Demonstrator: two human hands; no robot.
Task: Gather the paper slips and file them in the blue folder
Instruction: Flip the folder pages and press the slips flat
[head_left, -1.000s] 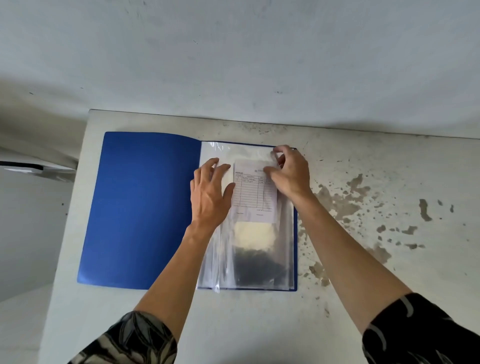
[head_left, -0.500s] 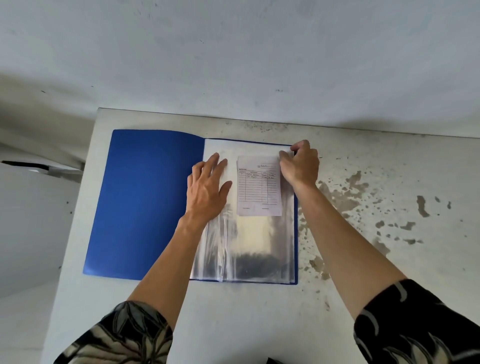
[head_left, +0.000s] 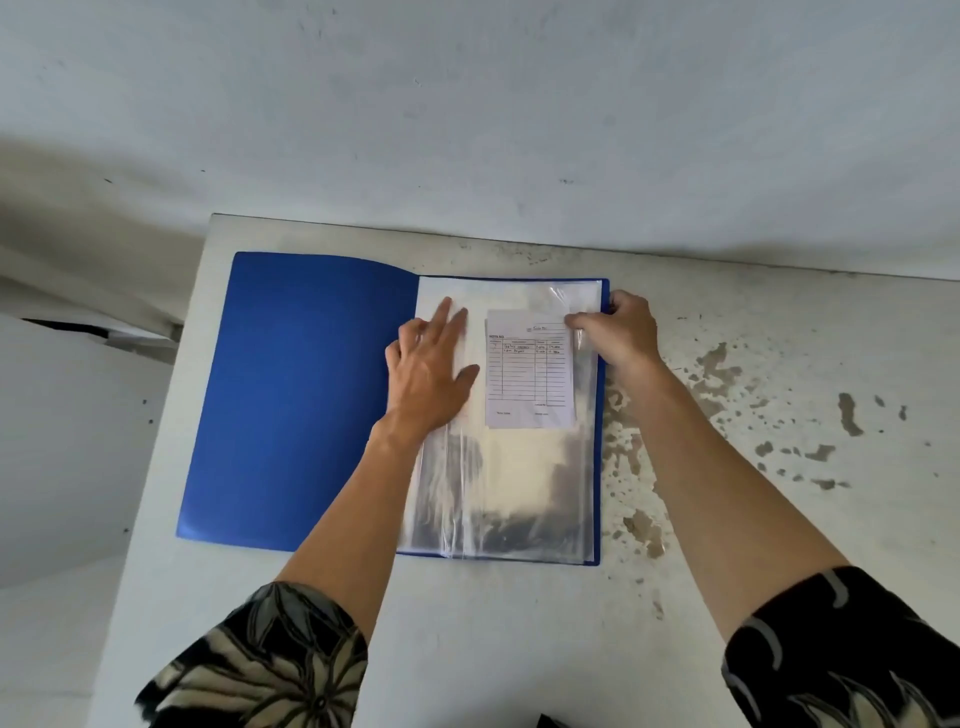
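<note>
The blue folder (head_left: 301, 395) lies open on the table, its cover spread to the left and a stack of clear plastic sleeves (head_left: 519, 488) on the right. A white printed paper slip (head_left: 527, 379) sits in the upper part of the top sleeve. My left hand (head_left: 428, 376) rests flat, fingers spread, on the sleeve just left of the slip. My right hand (head_left: 621, 332) pinches the sleeve's upper right edge beside the slip's top right corner.
The white table (head_left: 519, 634) has flaked, stained patches (head_left: 722, 379) to the right of the folder. Its left edge drops off near the folder's cover, and a pale wall (head_left: 467, 104) stands right behind the far edge.
My right hand has shifted from on top of the slip out to the sleeve's upper right edge. The slip now shows fully. My left hand has barely moved.
</note>
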